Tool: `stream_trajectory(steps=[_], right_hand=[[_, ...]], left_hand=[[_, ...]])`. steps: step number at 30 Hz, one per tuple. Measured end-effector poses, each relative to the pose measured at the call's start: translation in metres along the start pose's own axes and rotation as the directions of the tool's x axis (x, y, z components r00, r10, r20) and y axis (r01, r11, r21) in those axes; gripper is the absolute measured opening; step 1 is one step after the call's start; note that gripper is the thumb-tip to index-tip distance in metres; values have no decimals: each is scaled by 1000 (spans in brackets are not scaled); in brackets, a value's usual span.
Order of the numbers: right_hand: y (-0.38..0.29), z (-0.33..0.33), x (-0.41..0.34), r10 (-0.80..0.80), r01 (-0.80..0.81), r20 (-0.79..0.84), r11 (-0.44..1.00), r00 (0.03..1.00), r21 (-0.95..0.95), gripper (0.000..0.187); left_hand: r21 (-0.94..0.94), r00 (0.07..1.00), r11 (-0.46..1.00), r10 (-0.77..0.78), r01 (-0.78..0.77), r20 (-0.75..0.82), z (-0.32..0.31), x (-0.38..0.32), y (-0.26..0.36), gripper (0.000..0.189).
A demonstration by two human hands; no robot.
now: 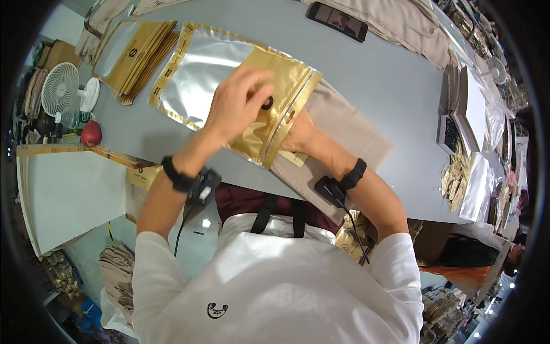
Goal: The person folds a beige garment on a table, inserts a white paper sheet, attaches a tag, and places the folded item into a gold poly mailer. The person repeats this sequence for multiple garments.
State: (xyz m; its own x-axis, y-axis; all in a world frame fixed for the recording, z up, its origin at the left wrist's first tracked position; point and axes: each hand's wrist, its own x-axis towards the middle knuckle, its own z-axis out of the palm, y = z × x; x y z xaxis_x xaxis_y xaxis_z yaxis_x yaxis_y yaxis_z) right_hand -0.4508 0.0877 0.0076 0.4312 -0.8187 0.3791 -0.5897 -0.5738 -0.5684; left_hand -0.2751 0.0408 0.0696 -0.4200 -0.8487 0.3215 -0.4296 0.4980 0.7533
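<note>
A gold and silver plastic zip bag [189,73] lies slantwise on the grey table, its zip edge toward the right. Above its middle is my left hand [240,96], slightly blurred, thumb and fingers apart and nothing visible between them. My right hand [300,131] is at the bag's zip end, its fingers hidden under or inside the mouth; what they hold cannot be seen. Folded beige fabric [343,120] extends from beneath that end toward the lower right, partly over the table's near edge. A small cream card [294,158] shows on the fabric beside my right wrist.
Left of the bag lies a stack of similar bags [133,60]. A white fan [62,90], plastic bottle [75,119] and red round object [91,133] stand at the left edge. A phone [337,21] lies at the back; white boards [468,112] and tan tags [455,180] sit right.
</note>
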Motion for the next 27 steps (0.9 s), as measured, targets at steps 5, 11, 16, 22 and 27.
stream_trajectory(steps=[5,11,16,22,27], right_hand=[[-17,11,-24,-101,110,146,993,984,-52,49],[-12,43,-28,58,-112,352,985,934,133,49],[-13,4,-32,201,-234,142,932,969,276,39],[-31,-20,-11,305,-263,326,950,895,-167,40],[-29,-4,11,252,-243,194,968,948,-68,42]], left_hand=[[193,928,981,-73,1,365,16,69,-29,20],[-170,952,980,145,-102,268,51,31,10,32],[190,959,941,261,-278,109,11,-69,35,63],[193,950,949,280,-251,-141,17,-107,11,23],[117,945,959,275,-258,-174,21,-110,7,19]])
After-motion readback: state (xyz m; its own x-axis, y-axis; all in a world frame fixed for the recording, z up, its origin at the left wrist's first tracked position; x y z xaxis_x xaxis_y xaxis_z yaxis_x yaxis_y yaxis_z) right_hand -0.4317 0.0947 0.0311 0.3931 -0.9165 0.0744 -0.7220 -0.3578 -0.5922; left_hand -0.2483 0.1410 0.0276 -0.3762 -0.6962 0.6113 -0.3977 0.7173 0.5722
